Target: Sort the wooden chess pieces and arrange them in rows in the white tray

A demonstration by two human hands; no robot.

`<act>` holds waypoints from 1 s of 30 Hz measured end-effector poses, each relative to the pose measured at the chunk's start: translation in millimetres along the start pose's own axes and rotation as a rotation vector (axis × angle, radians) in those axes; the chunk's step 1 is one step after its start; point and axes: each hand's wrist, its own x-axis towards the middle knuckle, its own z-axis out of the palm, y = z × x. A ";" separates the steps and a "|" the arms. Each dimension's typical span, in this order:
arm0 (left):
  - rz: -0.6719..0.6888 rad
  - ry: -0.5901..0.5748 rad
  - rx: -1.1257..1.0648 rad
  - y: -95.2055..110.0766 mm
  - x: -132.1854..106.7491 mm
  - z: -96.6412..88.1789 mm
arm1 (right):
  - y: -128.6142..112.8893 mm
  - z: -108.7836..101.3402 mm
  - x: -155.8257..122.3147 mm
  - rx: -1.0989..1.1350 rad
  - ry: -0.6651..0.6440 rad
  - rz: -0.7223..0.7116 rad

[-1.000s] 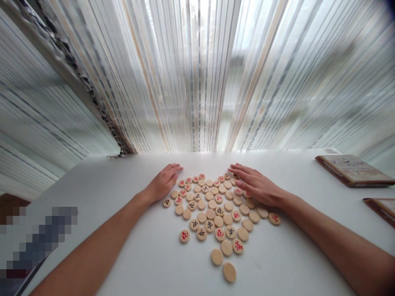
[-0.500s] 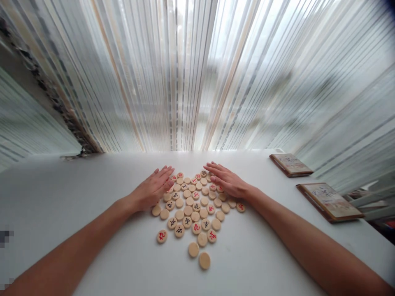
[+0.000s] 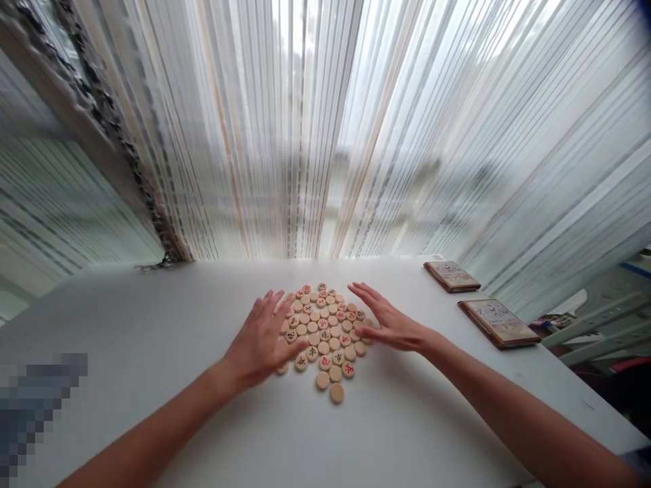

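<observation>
Several round wooden chess pieces (image 3: 324, 330), marked in red or black, lie flat in a tight cluster on the white table (image 3: 152, 352). My left hand (image 3: 262, 339) lies flat with fingers spread against the cluster's left side and covers a few pieces. My right hand (image 3: 386, 322) is flat too, fingers stretched out along the right side of the cluster and touching the outer pieces. Neither hand holds anything.
Two flat wooden box halves (image 3: 451, 276) (image 3: 498, 322) lie near the table's right edge. Striped sheer curtains (image 3: 325, 135) hang behind the table's far edge. Chair frames (image 3: 590, 325) show past the right edge.
Both hands have slid toward me and inward, pushing the pieces into a tighter cluster. The view has shifted, so the box halves sit further left.
</observation>
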 end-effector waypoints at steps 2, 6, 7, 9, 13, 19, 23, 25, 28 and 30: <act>0.020 0.099 0.077 18.1 -32.9 13.0 | 3.2 13.3 -32.0 -0.059 0.010 0.035; -0.015 0.192 0.185 48.6 -68.0 46.8 | -2.3 53.9 -70.1 -0.226 0.034 0.133; -0.037 0.187 0.202 53.6 -69.5 53.2 | -5.9 62.6 -72.6 -0.263 0.062 0.136; -0.081 0.178 0.221 60.8 -66.7 62.0 | -13.5 75.4 -70.5 -0.298 0.100 0.128; -0.113 0.202 0.235 66.2 -53.1 68.6 | -24.3 81.8 -52.7 -0.294 0.121 0.121; -0.142 0.215 0.242 53.8 -36.1 67.3 | -23.7 68.7 -25.9 -0.266 0.091 0.155; -0.199 0.187 0.239 42.7 -29.7 63.6 | -18.4 66.8 -14.3 -0.290 0.113 0.193; -0.201 0.169 0.230 39.8 -28.3 61.9 | -16.6 68.3 -12.3 -0.306 0.134 0.189; -0.204 0.155 0.206 37.0 -27.3 59.4 | -12.8 66.5 -15.1 -0.320 0.187 0.158; -0.210 0.157 0.190 35.0 -26.6 57.9 | -7.3 60.2 -20.3 -0.318 0.231 0.144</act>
